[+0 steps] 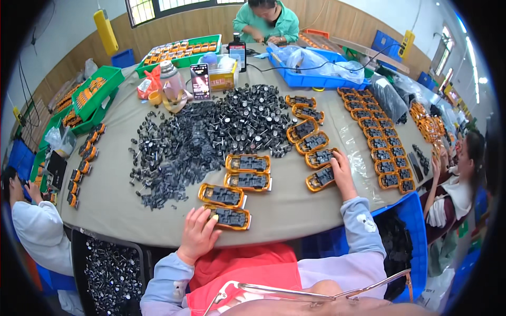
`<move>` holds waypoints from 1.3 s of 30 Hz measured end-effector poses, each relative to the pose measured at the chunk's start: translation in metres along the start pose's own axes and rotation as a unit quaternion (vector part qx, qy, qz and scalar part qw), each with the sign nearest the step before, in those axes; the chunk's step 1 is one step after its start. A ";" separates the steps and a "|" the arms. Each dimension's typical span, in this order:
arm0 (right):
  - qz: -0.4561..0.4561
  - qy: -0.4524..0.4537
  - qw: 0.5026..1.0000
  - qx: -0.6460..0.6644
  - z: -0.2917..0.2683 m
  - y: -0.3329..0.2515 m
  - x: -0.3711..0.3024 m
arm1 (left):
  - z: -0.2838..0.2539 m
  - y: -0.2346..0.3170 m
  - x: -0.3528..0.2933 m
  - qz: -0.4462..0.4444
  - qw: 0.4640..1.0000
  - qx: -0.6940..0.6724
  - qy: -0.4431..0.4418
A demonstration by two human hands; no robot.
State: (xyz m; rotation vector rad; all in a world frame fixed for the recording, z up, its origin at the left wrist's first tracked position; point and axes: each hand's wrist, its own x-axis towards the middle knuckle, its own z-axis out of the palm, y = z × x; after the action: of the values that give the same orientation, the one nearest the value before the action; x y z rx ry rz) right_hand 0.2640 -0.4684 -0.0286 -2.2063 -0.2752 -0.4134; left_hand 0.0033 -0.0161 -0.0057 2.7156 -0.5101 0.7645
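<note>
My left hand (199, 234) lies at the left end of an orange toy car body (230, 217) with a black chassis. Its thumb rests on that end and its fingers are apart. Three similar car bodies lie just beyond it. My right hand (342, 174) reaches over the right ends of two tilted toy car bodies, the upper one (319, 157) and the lower one (320, 179). Its fingers are stretched out, with the fingertips at the upper body; the thumb is hard to make out. More such bodies run in a line beyond them.
Black wheel axles (253, 118) and small black parts (184, 152) are heaped mid-table. Rows of car bodies (377, 142) lie at right. A phone (200, 81), a flask (171, 79) and a blue tray (316, 79) stand farther back. Bins flank me; other people work around the table.
</note>
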 end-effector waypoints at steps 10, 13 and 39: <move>0.025 0.036 0.999 -0.005 0.053 -0.052 -0.046 | 0.000 0.003 -0.004 0.010 1.000 -0.007 0.004; 0.025 -0.009 0.999 0.018 0.050 -0.072 -0.058 | -0.002 0.003 -0.007 0.001 1.000 -0.015 0.004; 0.046 0.073 0.996 0.025 0.026 -0.028 -0.058 | 0.001 0.007 -0.012 -0.042 0.993 0.009 0.113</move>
State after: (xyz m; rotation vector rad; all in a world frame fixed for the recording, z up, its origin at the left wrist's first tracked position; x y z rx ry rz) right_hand 0.2060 -0.4339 -0.0463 -2.1186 -0.1026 -0.5085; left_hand -0.0089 -0.0198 -0.0125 2.6033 -0.3369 1.0415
